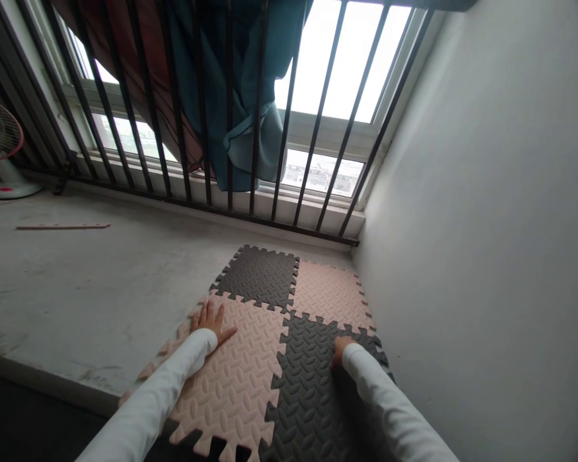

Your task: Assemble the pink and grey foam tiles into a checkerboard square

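Note:
Interlocking foam mat tiles lie joined on the concrete floor beside the wall. My left hand (pixel 210 323) lies flat with fingers spread on the near pink tile (pixel 241 378), close to its far left edge. My right hand (pixel 341 350) presses on the near dark grey tile (pixel 313 385); its fingers are curled under and mostly hidden behind the wrist. Beyond them sit a far dark grey tile (pixel 259 276) and a far pink tile (pixel 328 294). Both arms wear white sleeves.
A white wall (pixel 486 256) rises right of the tiles. Black window bars (pixel 231 128) with hanging teal and red cloth stand behind. A fan (pixel 0 151) and a thin wooden strip (pixel 62 226) are at the left. Bare concrete floor (pixel 87 282) spreads left.

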A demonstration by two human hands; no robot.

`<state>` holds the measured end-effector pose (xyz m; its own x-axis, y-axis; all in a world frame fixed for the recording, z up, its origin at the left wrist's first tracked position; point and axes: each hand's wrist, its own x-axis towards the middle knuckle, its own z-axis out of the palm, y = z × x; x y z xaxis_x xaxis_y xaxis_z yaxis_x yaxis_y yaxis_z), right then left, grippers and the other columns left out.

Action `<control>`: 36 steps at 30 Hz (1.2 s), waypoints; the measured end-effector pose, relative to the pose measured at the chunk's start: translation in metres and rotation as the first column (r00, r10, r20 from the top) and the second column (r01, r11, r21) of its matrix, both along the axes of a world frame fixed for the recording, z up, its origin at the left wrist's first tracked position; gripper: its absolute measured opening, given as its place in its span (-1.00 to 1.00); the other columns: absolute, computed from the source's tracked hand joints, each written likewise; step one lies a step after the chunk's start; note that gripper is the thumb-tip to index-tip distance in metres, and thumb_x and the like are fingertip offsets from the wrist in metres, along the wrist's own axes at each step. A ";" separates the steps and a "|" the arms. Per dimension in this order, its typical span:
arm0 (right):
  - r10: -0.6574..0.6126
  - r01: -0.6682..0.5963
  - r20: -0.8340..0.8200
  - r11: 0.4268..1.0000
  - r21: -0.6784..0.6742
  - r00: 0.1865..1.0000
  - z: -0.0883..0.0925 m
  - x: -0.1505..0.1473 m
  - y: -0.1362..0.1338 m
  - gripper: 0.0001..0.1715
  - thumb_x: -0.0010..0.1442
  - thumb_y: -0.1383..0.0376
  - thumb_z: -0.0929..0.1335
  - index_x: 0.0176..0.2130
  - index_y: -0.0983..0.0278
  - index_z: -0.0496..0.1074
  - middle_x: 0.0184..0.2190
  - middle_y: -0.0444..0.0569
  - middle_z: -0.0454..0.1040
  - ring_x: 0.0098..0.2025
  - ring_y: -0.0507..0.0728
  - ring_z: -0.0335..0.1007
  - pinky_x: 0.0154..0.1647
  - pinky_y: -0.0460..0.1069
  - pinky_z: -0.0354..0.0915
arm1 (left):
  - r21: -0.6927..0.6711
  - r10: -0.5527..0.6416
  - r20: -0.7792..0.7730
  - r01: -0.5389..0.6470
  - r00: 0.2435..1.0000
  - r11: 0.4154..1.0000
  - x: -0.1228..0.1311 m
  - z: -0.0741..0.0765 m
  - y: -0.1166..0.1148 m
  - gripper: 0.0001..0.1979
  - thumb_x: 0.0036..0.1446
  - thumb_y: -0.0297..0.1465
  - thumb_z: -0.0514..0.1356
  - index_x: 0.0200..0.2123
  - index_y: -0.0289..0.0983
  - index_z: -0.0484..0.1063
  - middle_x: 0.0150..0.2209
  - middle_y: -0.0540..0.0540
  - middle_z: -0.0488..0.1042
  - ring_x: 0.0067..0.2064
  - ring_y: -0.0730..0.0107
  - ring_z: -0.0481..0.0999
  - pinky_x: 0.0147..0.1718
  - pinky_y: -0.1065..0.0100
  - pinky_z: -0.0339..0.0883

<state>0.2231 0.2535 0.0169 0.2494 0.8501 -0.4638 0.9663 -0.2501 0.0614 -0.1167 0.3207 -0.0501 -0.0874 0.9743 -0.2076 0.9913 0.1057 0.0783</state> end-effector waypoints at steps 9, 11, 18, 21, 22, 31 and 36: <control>0.206 -0.182 -0.073 0.952 0.248 0.976 -0.027 -0.075 0.107 -0.15 0.04 0.00 0.10 0.17 0.39 -0.26 0.21 0.02 -0.37 0.22 0.15 -0.48 0.14 0.18 -0.29 | 0.000 0.010 0.005 -0.010 1.000 1.000 0.003 0.005 -0.002 -0.15 -0.21 0.09 -0.06 0.14 -0.18 -0.13 0.22 -0.14 -0.31 0.21 0.18 -0.41 0.08 0.08 -0.50; 0.194 -0.162 -0.082 0.942 0.293 0.978 -0.034 -0.080 0.127 -0.16 0.06 -0.02 0.04 0.17 0.40 -0.28 0.21 0.00 -0.38 0.22 0.14 -0.50 0.15 0.16 -0.31 | -0.002 0.006 0.003 -0.006 1.000 1.000 0.003 0.005 -0.002 -0.15 -0.21 0.08 -0.06 0.14 -0.18 -0.11 0.22 -0.13 -0.31 0.21 0.18 -0.41 0.08 0.07 -0.49; 0.205 -0.171 -0.053 0.911 0.376 0.977 -0.053 -0.080 0.142 -0.13 0.05 -0.08 -0.12 0.17 0.43 -0.26 0.21 0.01 -0.33 0.22 0.11 -0.52 0.15 0.10 -0.49 | -0.014 -0.001 -0.048 0.000 0.999 1.000 0.002 0.001 -0.001 -0.16 -0.20 0.10 -0.09 0.14 -0.15 -0.15 0.22 -0.13 -0.32 0.21 0.17 -0.40 0.07 0.05 -0.48; 0.213 -0.186 -0.036 0.915 0.358 0.976 -0.055 -0.081 0.138 -0.10 0.03 -0.11 -0.13 0.17 0.42 -0.31 0.21 0.00 -0.39 0.21 0.11 -0.57 0.14 0.13 -0.53 | 0.000 -0.002 -0.037 0.002 0.999 1.000 0.000 -0.003 0.000 -0.15 -0.21 0.11 -0.09 0.14 -0.16 -0.14 0.22 -0.13 -0.31 0.21 0.17 -0.41 0.07 0.04 -0.49; 0.213 -0.187 -0.039 0.920 0.346 0.976 -0.054 -0.082 0.138 -0.09 0.03 -0.12 -0.13 0.17 0.42 -0.31 0.21 0.00 -0.39 0.21 0.11 -0.57 0.14 0.14 -0.53 | 0.011 -0.002 -0.025 0.002 1.000 1.000 0.000 -0.004 0.000 -0.14 -0.22 0.11 -0.08 0.14 -0.16 -0.13 0.22 -0.13 -0.31 0.21 0.16 -0.41 0.07 0.04 -0.49; 0.172 -0.121 -0.088 0.904 0.410 0.981 -0.038 -0.073 0.176 -0.09 0.04 -0.10 -0.07 0.17 0.45 -0.28 0.21 0.03 -0.40 0.22 0.12 -0.52 0.15 0.12 -0.35 | 0.013 -0.001 0.007 0.001 1.000 1.000 -0.001 -0.003 0.000 -0.15 -0.23 0.10 -0.06 0.14 -0.16 -0.11 0.22 -0.12 -0.30 0.21 0.17 -0.42 0.08 0.06 -0.51; 0.201 -0.134 -0.123 0.901 0.413 0.972 -0.043 -0.067 0.194 -0.16 0.06 -0.06 -0.03 0.16 0.41 -0.20 0.20 0.01 -0.23 0.21 0.13 -0.39 0.15 0.13 -0.33 | -0.018 -0.011 -0.038 0.011 0.999 1.000 -0.002 0.002 -0.001 -0.15 -0.21 0.11 -0.08 0.14 -0.16 -0.14 0.22 -0.11 -0.33 0.20 0.18 -0.42 0.08 0.07 -0.48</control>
